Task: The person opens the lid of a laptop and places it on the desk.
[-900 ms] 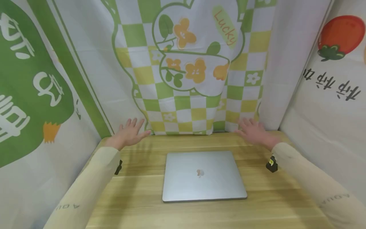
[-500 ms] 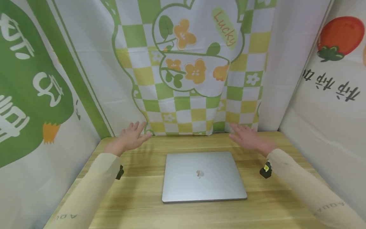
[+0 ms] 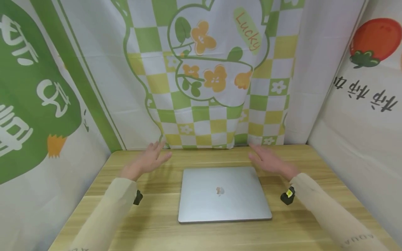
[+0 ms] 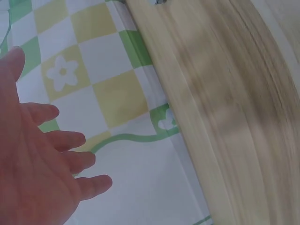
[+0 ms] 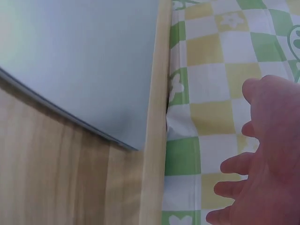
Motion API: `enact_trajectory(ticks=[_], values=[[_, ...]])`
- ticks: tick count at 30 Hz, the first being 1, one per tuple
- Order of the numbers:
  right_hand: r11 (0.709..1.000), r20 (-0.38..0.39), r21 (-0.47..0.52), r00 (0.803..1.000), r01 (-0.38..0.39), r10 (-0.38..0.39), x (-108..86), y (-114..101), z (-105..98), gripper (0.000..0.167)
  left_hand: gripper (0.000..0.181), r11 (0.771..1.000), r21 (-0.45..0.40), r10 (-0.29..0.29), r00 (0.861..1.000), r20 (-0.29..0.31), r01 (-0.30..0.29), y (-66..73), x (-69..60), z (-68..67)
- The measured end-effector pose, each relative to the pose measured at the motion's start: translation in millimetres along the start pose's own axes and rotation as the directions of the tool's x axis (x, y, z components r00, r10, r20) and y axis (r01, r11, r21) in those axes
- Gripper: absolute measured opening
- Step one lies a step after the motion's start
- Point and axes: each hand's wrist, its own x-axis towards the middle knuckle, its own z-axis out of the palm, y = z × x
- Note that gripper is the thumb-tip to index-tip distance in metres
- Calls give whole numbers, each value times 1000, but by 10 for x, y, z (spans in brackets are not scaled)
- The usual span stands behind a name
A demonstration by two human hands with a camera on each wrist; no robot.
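Observation:
A closed silver laptop point(image 3: 224, 202) lies flat on the wooden table, its logo showing in the middle of the lid. Beyond its far left corner my left hand point(image 3: 147, 162) hovers over the table with fingers extended and nothing held. My right hand point(image 3: 268, 160) is held likewise near the far right corner, fingers straight, apart from the laptop. In the left wrist view the left palm point(image 4: 35, 173) faces the camera with the fingers spread. The right wrist view shows the right hand point(image 5: 276, 164) and, to its left, part of the laptop lid point(image 5: 89, 61).
The wooden table point(image 3: 157, 223) ends at a checked green and yellow cloth point(image 3: 207, 122) hanging behind it. Printed cloths hang on the left point(image 3: 28, 195) and right point(image 3: 355, 139). A small black device point(image 3: 288, 195) is worn at the right wrist, another point(image 3: 138, 197) at the left.
Both hands have come lower and nearer to me, and moved inward toward the laptop's far corners. The laptop stays where it was.

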Motion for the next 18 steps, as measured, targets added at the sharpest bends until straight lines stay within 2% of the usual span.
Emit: enact_trajectory(ticks=[10, 13, 18], values=[[995, 14, 94, 1000, -20, 19, -90, -95, 162, 65, 87, 998, -56, 32, 999, -16, -33, 63, -63, 181], [994, 25, 104, 999, -24, 21, -118, -134, 210, 65, 86, 997, -57, 55, 998, -27, -56, 74, -86, 243], [993, 45, 111, 998, -51, 46, -166, -205, 262, 67, 85, 997, -45, 59, 998, -26, -60, 100, -145, 355]])
